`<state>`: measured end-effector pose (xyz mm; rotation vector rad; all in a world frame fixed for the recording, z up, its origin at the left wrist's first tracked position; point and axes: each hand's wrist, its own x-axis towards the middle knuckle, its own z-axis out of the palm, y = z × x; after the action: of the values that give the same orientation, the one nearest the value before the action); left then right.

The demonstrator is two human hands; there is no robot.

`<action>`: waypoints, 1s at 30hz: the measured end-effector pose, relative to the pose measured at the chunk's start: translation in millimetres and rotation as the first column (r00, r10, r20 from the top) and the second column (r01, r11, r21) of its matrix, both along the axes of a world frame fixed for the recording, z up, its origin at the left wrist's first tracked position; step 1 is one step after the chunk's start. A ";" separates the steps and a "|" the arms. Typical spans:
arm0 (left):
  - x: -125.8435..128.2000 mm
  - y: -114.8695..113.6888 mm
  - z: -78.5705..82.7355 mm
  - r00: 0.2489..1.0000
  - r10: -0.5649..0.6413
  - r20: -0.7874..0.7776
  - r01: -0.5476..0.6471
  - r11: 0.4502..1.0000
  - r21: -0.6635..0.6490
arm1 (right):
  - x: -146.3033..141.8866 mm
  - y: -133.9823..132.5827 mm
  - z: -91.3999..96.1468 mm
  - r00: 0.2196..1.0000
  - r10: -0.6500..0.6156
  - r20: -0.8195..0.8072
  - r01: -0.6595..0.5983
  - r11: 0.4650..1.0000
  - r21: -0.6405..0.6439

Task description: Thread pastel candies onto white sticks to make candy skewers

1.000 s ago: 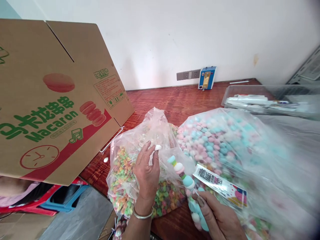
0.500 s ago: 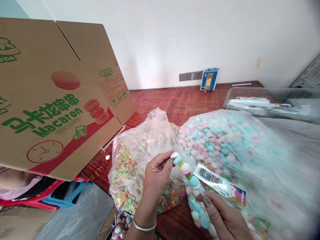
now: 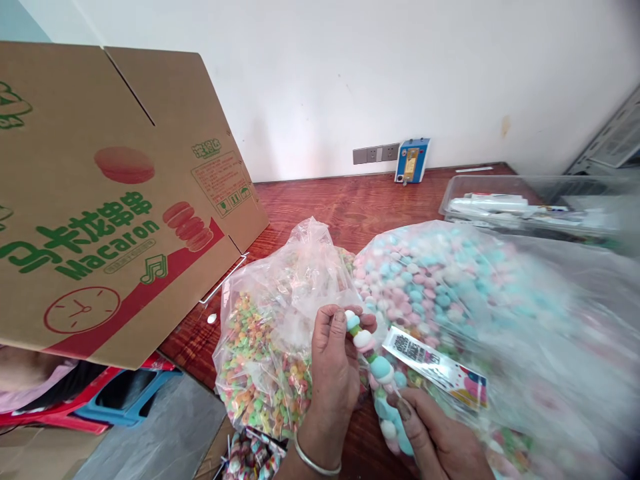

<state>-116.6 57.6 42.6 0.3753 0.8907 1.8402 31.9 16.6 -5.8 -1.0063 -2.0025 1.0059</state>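
A string of pastel candies (image 3: 381,369), in blue, white, pink and green, runs slantwise between my hands. My left hand (image 3: 336,373), with a metal bangle at the wrist, has its fingers curled round the upper end. Lower down, my right hand (image 3: 440,427) grips the strand between thumb and fingers. Just right of it lies a printed label card (image 3: 435,367). Behind my left hand sits a clear bag of ring-shaped candies (image 3: 265,360) in orange, green and yellow. A big clear bag of pink, blue and white candies (image 3: 440,280) lies beyond my right hand.
A large cardboard box (image 3: 125,200) stands at the left. A clear plastic tray (image 3: 525,207) sits at the back right. Near the wall are a blue device (image 3: 413,161) and sockets (image 3: 375,155). A blue stool (image 3: 125,400) is below the table edge.
My left hand has moved right and its fingers now wrap further round the strand's upper end. The right hand still grips lower down. The view has shifted slightly.
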 end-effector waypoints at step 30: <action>58.5 -37.3 -66.2 -0.050 -0.430 -0.901 0.516 0.762 -0.392 | 74.4 61.7 -24.2 0.737 -0.410 0.537 0.316 0.912 0.262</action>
<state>-58.1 20.2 -23.6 1.8929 1.2792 0.6784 106.3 78.4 -30.0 -1.6942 -2.1726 0.3261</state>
